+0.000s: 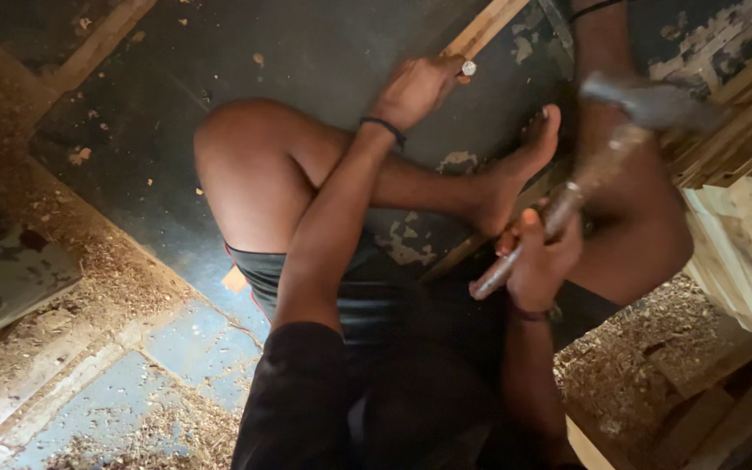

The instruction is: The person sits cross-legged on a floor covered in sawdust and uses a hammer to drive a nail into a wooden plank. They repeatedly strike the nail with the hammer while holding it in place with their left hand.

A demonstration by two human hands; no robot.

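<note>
No containers that I can make out here, just loose material on the ground. My right hand (pixel 540 261), lower centre-right of the frame, is fisted tight around the handle of a hammer (pixel 602 165). The hammer runs diagonally up to the right; its grey metal head is motion-blurred near the upper right, the shaft looks worn and pale, and the butt end sticks out below my fist. My left hand (pixel 418 87), upper centre, is mostly curled, fingertips pinching a nail (pixel 468 67) with a round shiny head, set against a wooden strip (pixel 483 29) that slants toward the top edge. A thin dark band sits on that wrist.

The strip is light, raw timber, narrow and straight. It lies on a dark board (pixel 324 52) with flaking paint, pale patches showing through. My bare foot (pixel 524 165) rests on that board at centre right, just left of the hammer shaft, knee bent up at centre left. Dark shorts, dark sleeves.

Sawdust (pixel 89 252) lies thick along the left side and lower right, coarse and tan. Blue tiled floor (pixel 176 348) at lower left, dusty. Stacked pale wooden planks (pixel 741 235) fill the right edge, rough-sawn edges.
</note>
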